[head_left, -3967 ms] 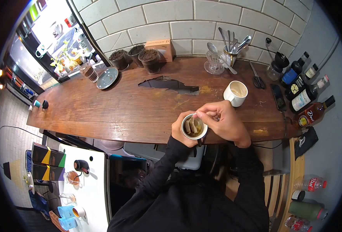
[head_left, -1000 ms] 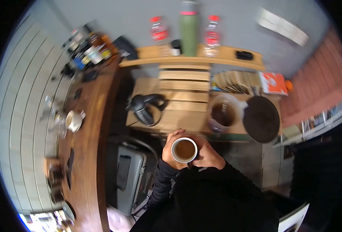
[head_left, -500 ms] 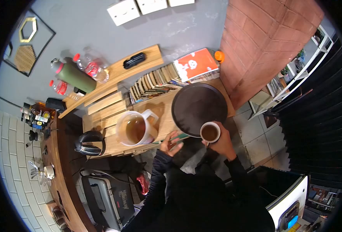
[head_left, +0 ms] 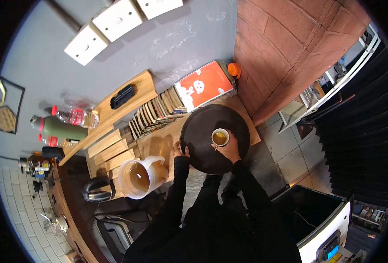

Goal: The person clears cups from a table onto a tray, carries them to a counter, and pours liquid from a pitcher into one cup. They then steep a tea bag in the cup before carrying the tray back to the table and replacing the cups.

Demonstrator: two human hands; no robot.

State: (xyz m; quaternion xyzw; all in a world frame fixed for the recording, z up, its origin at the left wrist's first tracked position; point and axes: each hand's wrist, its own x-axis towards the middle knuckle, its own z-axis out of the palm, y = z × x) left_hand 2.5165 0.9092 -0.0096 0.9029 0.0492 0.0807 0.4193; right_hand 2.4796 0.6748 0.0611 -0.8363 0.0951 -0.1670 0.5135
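A small white cup (head_left: 220, 137) with amber liquid in it is in my right hand (head_left: 230, 149), whose fingers wrap round its side. The cup overlaps the middle of a round dark tray (head_left: 205, 120) in this view. At the tray's left rim is my left hand (head_left: 179, 150), with its fingers closed on the edge. Left of that hand stands a large translucent pitcher (head_left: 132, 177), part filled with brownish liquid, its handle towards the tray.
Behind the tray lie a row of books (head_left: 156, 111) and a red spiral notebook (head_left: 207, 85). An electric kettle (head_left: 98, 189) stands at the table's left end. Several bottles, one a green flask (head_left: 62, 127), line a wooden shelf (head_left: 110, 111). A brick pillar (head_left: 275, 61) rises on the right.
My right hand has brought the cup from the tray's near edge in over its middle. My left hand has gone from open beside the tray to its rim. The view has shifted.
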